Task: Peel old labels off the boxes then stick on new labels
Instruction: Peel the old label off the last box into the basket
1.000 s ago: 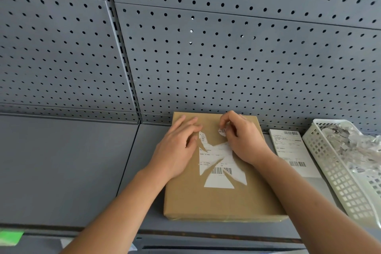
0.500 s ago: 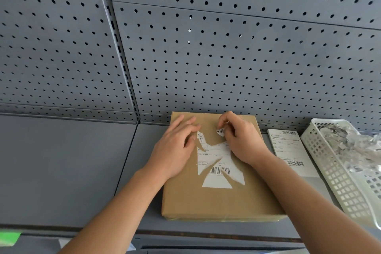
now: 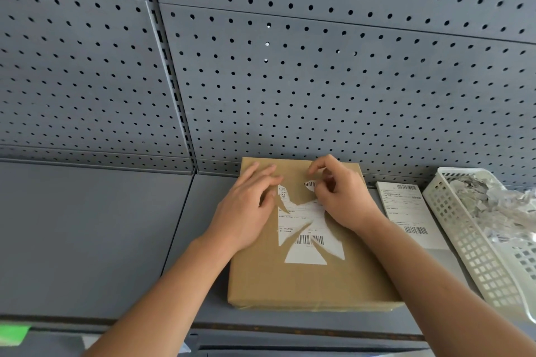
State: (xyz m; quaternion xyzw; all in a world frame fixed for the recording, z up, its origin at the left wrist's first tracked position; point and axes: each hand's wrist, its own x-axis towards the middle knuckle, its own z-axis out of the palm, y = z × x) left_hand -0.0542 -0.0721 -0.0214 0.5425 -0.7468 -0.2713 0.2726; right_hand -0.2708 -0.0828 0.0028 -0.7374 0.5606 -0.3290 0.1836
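On right, white basket (image 3: pixel 478 255) holds torn scraps (image 3: pixel 493 200); left hand (image 3: pixel 246 211) flat on box (image 3: pixel 290 284), right hand (image 3: pixel 345 200) pinching old label (image 3: pixel 304 220).

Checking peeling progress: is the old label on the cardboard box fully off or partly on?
Partly on. Torn pieces of the old label sit on the cardboard box, and the right hand pinches a barcode scrap.
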